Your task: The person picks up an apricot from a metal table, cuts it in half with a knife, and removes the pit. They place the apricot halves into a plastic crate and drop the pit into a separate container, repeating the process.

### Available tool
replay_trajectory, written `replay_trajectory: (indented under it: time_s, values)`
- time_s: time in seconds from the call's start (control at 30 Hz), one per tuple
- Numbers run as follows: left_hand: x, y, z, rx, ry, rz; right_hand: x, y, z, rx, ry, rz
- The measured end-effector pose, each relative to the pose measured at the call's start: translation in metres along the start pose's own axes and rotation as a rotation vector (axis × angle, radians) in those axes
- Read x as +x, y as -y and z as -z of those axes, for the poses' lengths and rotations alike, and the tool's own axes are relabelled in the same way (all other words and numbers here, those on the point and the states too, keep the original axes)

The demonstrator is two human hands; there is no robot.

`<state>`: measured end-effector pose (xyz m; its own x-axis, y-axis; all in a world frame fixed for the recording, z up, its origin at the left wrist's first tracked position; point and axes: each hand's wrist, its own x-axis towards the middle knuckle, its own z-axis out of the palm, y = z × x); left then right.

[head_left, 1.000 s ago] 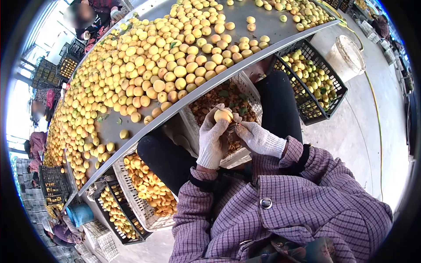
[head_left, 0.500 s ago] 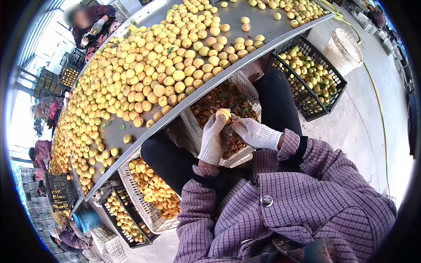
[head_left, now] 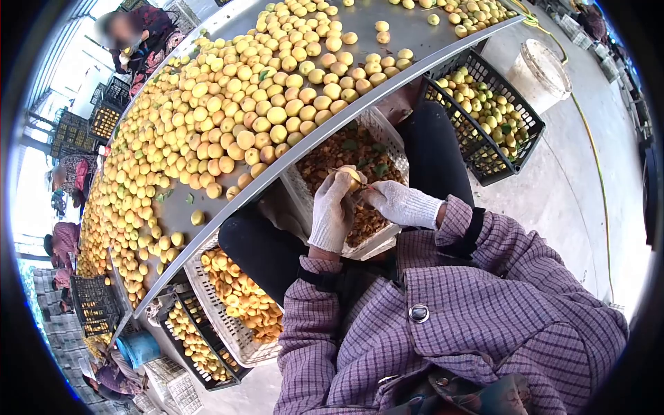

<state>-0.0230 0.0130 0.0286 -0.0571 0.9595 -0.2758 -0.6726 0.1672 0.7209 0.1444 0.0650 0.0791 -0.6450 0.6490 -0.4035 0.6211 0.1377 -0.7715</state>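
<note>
**Steel table station: apricot being worked open over the white crate**

Long steel table [head_left: 422, 31], loaded with a heap of apricots [head_left: 263, 104] almost out to its near rim. Person sits at the near side, knees under the edge, both hands in white knit gloves.

- Left hand [head_left: 332, 216]: closed around one apricot [head_left: 352, 177], held up at the fingertips, just below the table rim.
- Right hand [head_left: 391, 203]: fingers bunched shut against the fruit's right side. Something thin sticks out at the top of the fruit. Can't tell if it's a small blade or a stem.
- Both hands sit directly above the white crate [head_left: 395, 146] on the lap, which is full of brownish bits and a few leaves.
- Second white crate [head_left: 196, 271], by the person's left knee, holds orange halves.
- Black crate [head_left: 531, 128] of whole fruit is on the floor to the right, with a white bucket [head_left: 543, 69] beyond it.
- Co-worker [head_left: 142, 34] at the far side, hands well apart from these.

My read: this is the split/pit step. The fruit is gripped and being opened, and it hasn't come apart yet.

Next move calls for a steady left grip, with the right hand levering along the seam. Keep the fruit over the lap crate so whatever drops lands there. The pieces then want sorting between the two white crates.
</note>
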Motion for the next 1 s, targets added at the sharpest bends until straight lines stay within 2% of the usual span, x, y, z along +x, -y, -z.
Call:
replay_trajectory:
  time_s: [0.03,0.07,0.13,0.2,0.27,0.33,0.37,0.4,0.47,0.53,0.6,0.67,0.77,0.83,0.93,0.97,1.0]
  values:
    - [-0.003,-0.002,-0.006,-0.115,-0.005,-0.035,-0.010,0.010,0.004,0.010,0.041,-0.015]
    - [-0.004,-0.004,-0.011,-0.230,-0.006,-0.070,-0.009,-0.001,-0.010,0.020,-0.005,-0.084]
    - [0.001,0.008,-0.007,-0.263,-0.009,-0.025,-0.004,-0.009,-0.020,-0.009,-0.052,-0.097]
    - [0.001,0.016,-0.006,-0.252,-0.031,0.107,0.006,-0.014,-0.017,0.015,-0.024,-0.070]
    - [0.005,0.011,0.005,-0.156,0.000,0.101,0.013,-0.013,-0.006,0.040,-0.007,-0.043]
    - [0.005,0.005,0.009,0.003,-0.026,0.017,0.009,0.002,0.008,0.232,0.169,-0.163]
    - [0.006,0.005,0.008,0.029,-0.010,-0.061,0.000,0.013,0.012,0.240,0.175,-0.227]
    - [0.002,0.002,0.004,0.031,-0.017,-0.060,-0.002,0.012,0.006,0.243,0.182,-0.226]
    - [-0.003,-0.001,-0.009,-0.172,-0.071,-0.048,-0.011,0.003,-0.007,0.093,0.045,-0.112]
    - [0.001,0.009,-0.008,-0.185,-0.075,-0.043,-0.005,-0.005,-0.012,0.104,0.049,-0.097]
    - [-0.002,0.014,-0.013,0.028,-0.004,0.004,0.007,-0.009,-0.014,0.038,-0.036,-0.142]
    - [-0.007,0.003,-0.010,0.373,-0.032,-0.113,0.018,-0.022,-0.011,0.041,-0.038,-0.070]
    - [-0.006,0.006,-0.012,0.383,-0.086,-0.152,0.020,-0.023,-0.010,0.169,0.112,-0.023]
    - [-0.006,0.008,-0.016,0.105,-0.130,-0.059,0.004,-0.010,-0.009,0.138,0.059,-0.039]
    - [-0.006,0.017,-0.008,0.198,-0.050,-0.076,0.002,-0.016,-0.019,0.094,-0.007,-0.041]
    - [0.000,0.019,-0.007,-0.137,-0.091,0.117,0.004,-0.018,-0.023,0.021,-0.022,-0.046]
    - [0.002,0.020,-0.006,-0.130,-0.085,0.120,0.008,-0.021,-0.027,-0.050,-0.037,-0.052]
